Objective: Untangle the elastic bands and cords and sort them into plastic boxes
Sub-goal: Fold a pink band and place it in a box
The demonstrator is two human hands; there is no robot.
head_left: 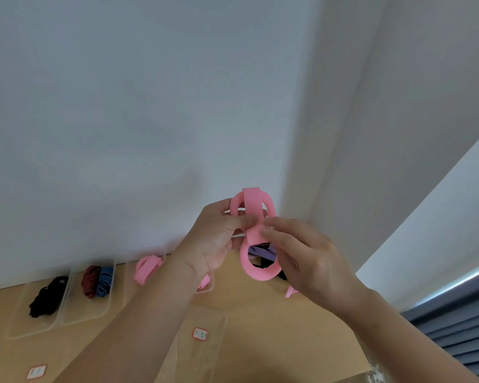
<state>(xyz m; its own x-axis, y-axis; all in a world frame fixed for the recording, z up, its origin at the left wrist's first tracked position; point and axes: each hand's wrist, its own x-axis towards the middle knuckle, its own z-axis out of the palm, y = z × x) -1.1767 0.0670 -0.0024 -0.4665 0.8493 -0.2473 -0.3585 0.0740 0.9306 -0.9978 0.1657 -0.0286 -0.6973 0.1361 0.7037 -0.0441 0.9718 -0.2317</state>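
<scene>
Both hands hold up a wide pink elastic band (pixel 252 208) twisted into loops above the wooden table (pixel 260 313). My left hand (pixel 219 239) pinches the band at its crossing from the left. My right hand (pixel 307 255) grips the same crossing from the right, fingers curled over the lower loop. Behind the lower loop lies a tangle of purple striped and black bands (pixel 262 254). Three clear plastic boxes stand at the left: one with black bands (pixel 49 297), one with red and blue striped bands (pixel 97 280), one with a pink band (pixel 147 268).
Clear box lids with small red-framed labels (pixel 200 333) lie on the table near the front. A white wall rises behind the table, with a corner at the right. A blue-grey blind (pixel 459 333) fills the lower right. A loose pink piece (pixel 291 292) lies under my right hand.
</scene>
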